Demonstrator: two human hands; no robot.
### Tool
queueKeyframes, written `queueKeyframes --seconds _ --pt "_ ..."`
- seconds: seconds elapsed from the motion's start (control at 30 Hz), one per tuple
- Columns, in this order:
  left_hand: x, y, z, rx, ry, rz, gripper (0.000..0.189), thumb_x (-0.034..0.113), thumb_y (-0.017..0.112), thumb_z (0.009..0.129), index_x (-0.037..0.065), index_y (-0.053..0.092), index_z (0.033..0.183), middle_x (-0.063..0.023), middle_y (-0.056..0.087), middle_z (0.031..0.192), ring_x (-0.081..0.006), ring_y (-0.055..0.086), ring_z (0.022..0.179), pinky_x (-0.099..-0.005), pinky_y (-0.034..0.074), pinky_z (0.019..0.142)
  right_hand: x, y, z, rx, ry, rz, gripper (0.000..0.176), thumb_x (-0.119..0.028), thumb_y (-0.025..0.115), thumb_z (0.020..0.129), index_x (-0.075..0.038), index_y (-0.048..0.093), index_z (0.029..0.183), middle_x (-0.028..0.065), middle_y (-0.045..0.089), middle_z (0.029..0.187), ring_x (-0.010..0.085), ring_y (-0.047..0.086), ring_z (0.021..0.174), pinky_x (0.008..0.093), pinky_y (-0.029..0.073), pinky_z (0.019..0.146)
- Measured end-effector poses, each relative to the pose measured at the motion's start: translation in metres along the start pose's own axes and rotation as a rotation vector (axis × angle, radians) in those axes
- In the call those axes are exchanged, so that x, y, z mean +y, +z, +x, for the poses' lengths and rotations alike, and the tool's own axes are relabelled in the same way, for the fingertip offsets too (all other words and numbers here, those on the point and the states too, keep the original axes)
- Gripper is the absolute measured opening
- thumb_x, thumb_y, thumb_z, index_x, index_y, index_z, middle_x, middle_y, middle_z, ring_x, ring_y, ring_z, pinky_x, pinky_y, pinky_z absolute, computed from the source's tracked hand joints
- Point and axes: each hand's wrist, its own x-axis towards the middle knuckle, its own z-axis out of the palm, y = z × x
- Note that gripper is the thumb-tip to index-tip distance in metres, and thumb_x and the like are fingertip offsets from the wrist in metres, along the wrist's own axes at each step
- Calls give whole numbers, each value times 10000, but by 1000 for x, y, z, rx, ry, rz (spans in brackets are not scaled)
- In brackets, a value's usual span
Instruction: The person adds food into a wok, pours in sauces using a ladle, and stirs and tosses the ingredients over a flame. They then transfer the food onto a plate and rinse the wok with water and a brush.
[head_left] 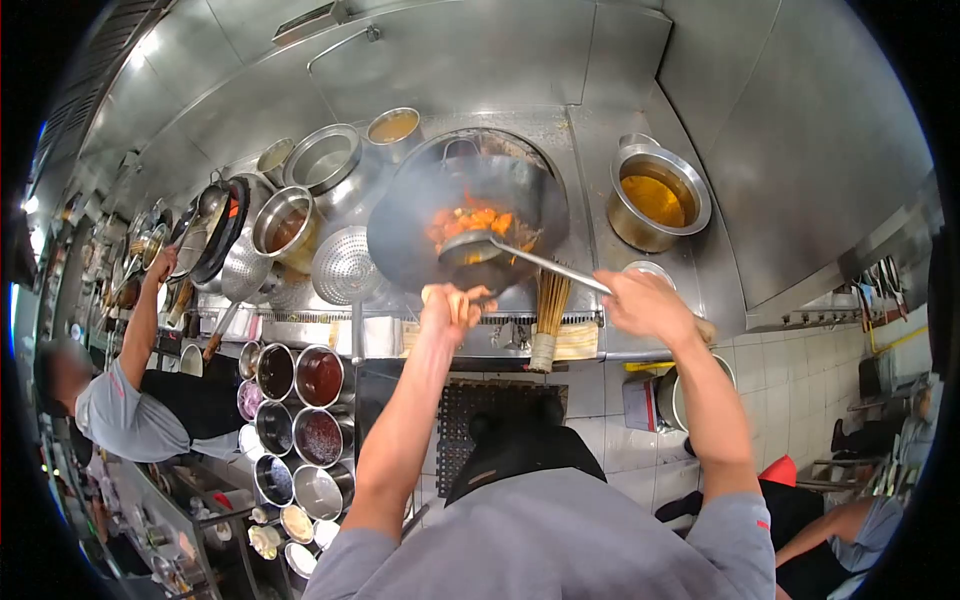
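My left hand (455, 305) is closed round the near handle of a dark wok (410, 225). In the wok lie orange pieces of food (478, 218), with smoke or steam over them. My right hand (648, 303) grips the long handle of a metal ladle (470, 248), whose bowl is inside the wok at the food. A bamboo wok brush (548, 315) stands between my two hands at the stove's front edge. Left of the wok lies a round perforated strainer (345, 268), its handle pointing toward me.
A pot of yellow-orange liquid (657, 198) stands to the right. Several metal pots, one of brown liquid (288, 222), crowd the left. Steel containers of sauces (320, 375) fill a rack at lower left. A co-worker (140, 400) works at far left; another person (840, 540) is at lower right.
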Motion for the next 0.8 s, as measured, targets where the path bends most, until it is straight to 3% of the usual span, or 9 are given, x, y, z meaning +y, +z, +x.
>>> queueKeyframes --seconds 0.13,0.2,0.37,0.4,0.53,0.63,0.67,0.77,0.8 --pt "-61 -51 27 -135 90 53 459 302 287 959 14 535 700 -293 628 871 -351 648 635 -312 338 371 10 27 23 107 -23 -127 283 -110 553 834 -21 578 1102 245 652 818 430 641 826 518 502 741" --pt "-93 -57 -38 71 84 150 544 403 292 970 -21 566 768 -281 637 822 -365 641 620 -320 350 377 11 21 -9 116 23 -35 298 -122 559 841 -27 570 1124 235 654 822 413 645 837 519 499 741" --pt "-33 -30 -30 -134 -23 -96 507 311 247 965 -19 535 709 -318 620 899 -397 625 607 -321 327 344 6 -2 -15 4 39 25 246 -127 561 847 -17 589 1065 237 649 822 432 629 847 518 489 752" --pt "-15 -9 -23 -58 -39 -10 469 277 355 880 121 361 438 -240 640 906 -382 650 707 -266 342 375 5 -3 -5 9 33 18 246 -127 561 847 -17 589 1065 237 649 822 432 629 847 518 489 752" --pt "-35 -32 37 -78 78 18 396 279 362 899 -55 572 863 -248 653 884 -324 649 689 -274 375 394 5 21 19 42 45 -92 363 -113 573 840 -54 557 1197 239 641 818 421 622 855 525 469 732" --pt "-75 -30 -50 -4 96 210 589 499 280 964 -6 538 1127 -267 661 846 -280 652 633 -290 345 347 13 30 6 156 90 -3 264 -109 567 841 -12 558 1087 240 645 798 442 624 816 530 482 753" --pt "-89 -6 -53 312 313 16 622 517 246 961 3 596 969 -261 658 800 -310 651 627 -289 310 324 19 35 0 197 97 64 301 -107 565 844 -21 549 1132 242 641 797 443 622 811 526 476 737" --pt "-51 -66 11 -238 29 -6 517 347 316 938 38 557 601 -254 653 925 -367 651 696 -282 316 329 20 65 -17 237 124 274 428 -101 571 848 -51 511 1269 246 634 819 450 609 800 505 463 698" --pt "-24 -52 22 -228 -43 -14 426 298 316 918 23 552 694 -249 642 985 -372 657 710 -277 349 356 20 75 -10 226 115 264 428 -101 571 848 -51 511 1269 246 634 819 450 609 800 505 463 698"
